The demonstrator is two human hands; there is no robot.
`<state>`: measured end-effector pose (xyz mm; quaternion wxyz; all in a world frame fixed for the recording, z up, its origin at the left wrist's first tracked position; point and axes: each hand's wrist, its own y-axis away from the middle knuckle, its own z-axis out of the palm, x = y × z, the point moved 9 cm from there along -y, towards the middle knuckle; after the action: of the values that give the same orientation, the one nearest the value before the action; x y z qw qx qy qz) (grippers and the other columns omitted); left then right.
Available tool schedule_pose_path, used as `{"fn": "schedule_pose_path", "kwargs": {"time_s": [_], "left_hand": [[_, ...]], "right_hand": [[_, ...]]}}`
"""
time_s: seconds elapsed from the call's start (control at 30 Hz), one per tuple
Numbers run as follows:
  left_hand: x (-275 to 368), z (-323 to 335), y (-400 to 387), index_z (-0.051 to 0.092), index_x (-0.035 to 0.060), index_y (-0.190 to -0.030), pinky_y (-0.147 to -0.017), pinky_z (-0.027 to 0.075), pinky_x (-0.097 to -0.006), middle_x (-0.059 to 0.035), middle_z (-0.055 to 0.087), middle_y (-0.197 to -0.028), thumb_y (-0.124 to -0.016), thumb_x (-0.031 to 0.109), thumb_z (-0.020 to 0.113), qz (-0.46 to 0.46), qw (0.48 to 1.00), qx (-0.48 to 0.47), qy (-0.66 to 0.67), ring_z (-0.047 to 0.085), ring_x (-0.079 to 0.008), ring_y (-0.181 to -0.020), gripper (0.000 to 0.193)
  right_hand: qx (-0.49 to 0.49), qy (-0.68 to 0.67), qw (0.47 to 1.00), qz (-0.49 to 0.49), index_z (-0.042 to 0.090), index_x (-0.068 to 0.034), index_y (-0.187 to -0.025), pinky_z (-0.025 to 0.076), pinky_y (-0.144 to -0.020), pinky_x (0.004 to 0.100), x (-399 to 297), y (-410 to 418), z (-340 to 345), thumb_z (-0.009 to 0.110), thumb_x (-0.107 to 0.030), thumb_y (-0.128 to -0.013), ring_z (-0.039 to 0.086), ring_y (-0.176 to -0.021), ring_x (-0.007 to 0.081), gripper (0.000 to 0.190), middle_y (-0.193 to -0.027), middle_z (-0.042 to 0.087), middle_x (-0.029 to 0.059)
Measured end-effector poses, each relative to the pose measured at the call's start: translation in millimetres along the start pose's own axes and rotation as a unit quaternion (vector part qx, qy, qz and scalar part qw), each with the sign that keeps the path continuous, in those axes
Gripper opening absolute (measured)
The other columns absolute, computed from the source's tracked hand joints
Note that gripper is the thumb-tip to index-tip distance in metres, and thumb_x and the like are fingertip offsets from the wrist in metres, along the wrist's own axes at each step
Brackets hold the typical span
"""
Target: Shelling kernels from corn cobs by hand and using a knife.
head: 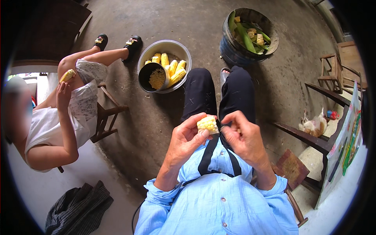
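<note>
My left hand [187,138] grips a short piece of corn cob [207,124] above my lap. Yellow kernels cover much of it, and its right end looks pale and bare. Close to that end, my right hand [245,139] is raised with curled fingers; whether loose kernels lie in it is hard to tell. Past my knees, a wide metal basin [186,53] on the floor holds several ears of corn [176,70]. Inside the basin a dark round pot [144,77] leans among the ears, with loose kernels [157,78] in it.
A blue bucket [232,54] holds green husks and cob pieces. At left a seated person [55,126] holds an ear of corn [67,75]. To my right are a dark wooden table frame [302,136], a small wooden chair [332,73] and a cat [315,126] lying down.
</note>
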<state>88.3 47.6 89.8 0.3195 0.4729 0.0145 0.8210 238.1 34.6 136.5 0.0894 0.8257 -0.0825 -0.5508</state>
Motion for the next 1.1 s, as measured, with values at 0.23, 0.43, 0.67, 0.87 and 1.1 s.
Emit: {"fn": "schedule_pose_path", "kwargs": {"time_s": [0.23, 0.43, 0.67, 0.87, 1.1], "left_hand": [[4.4, -0.5, 1.3, 0.051, -0.0041, -0.129, -0.094, 0.048, -0.0305, -0.0143, 0.057, -0.127, -0.087, 0.003, 0.068, 0.046, 0.998, 0.023, -0.041, 0.058, -0.0170, -0.112, 0.046], [13.6, -0.3, 3.6, 0.057, -0.0027, -0.121, -0.096, 0.045, -0.0292, -0.0112, 0.056, -0.123, -0.081, -0.002, 0.070, 0.072, 0.980, 0.045, -0.179, 0.057, -0.0163, -0.111, 0.042], [22.3, 8.4, 5.3, 0.059, -0.0014, -0.118, -0.094, 0.045, -0.0276, -0.0109, 0.054, -0.118, -0.079, -0.001, 0.070, 0.104, 0.946, 0.030, -0.305, 0.056, -0.0157, -0.109, 0.041], [17.6, 16.3, 8.2, 0.055, -0.0041, -0.125, -0.093, 0.046, -0.0291, -0.0117, 0.055, -0.117, -0.084, 0.005, 0.070, 0.071, 0.948, -0.002, -0.311, 0.056, -0.0162, -0.109, 0.044], [6.7, 8.8, 12.1, 0.052, -0.0072, -0.125, -0.080, 0.050, -0.0262, -0.0110, 0.060, -0.108, -0.088, 0.015, 0.067, -0.007, 0.987, -0.019, -0.158, 0.060, -0.0136, -0.096, 0.046]], "right_hand": [[-0.058, -0.039, 0.997, -0.016, 0.055, -0.001, -0.106, 0.032, -0.051, 0.0224, -0.5, 0.2, 19.0, 0.063, -0.008, -0.089, 0.036, -0.056, 0.0046, 0.020, -0.065, 0.042, -0.0024], [0.017, -0.084, 0.996, 0.005, 0.060, -0.003, -0.096, 0.025, -0.050, 0.0187, 6.9, 3.2, 0.0, 0.056, -0.004, -0.092, 0.034, -0.057, -0.0007, 0.006, -0.068, 0.049, -0.0061], [-0.002, -0.047, 0.998, -0.033, 0.062, -0.003, -0.101, 0.025, -0.049, 0.0199, -14.3, 1.6, 1.8, 0.063, -0.002, -0.087, 0.031, -0.054, 0.0010, 0.015, -0.062, 0.039, -0.0067], [-0.020, 0.006, 0.993, -0.115, 0.061, -0.004, -0.102, 0.034, -0.046, 0.0258, -29.0, -1.6, 4.7, 0.066, 0.000, -0.085, 0.043, -0.050, 0.0078, 0.019, -0.060, 0.046, 0.0013], [-0.102, 0.038, 0.987, -0.118, 0.058, -0.004, -0.100, 0.043, -0.049, 0.0292, -32.8, -4.4, 6.9, 0.066, -0.006, -0.087, 0.056, -0.051, 0.0150, 0.015, -0.066, 0.057, 0.0078]]}}
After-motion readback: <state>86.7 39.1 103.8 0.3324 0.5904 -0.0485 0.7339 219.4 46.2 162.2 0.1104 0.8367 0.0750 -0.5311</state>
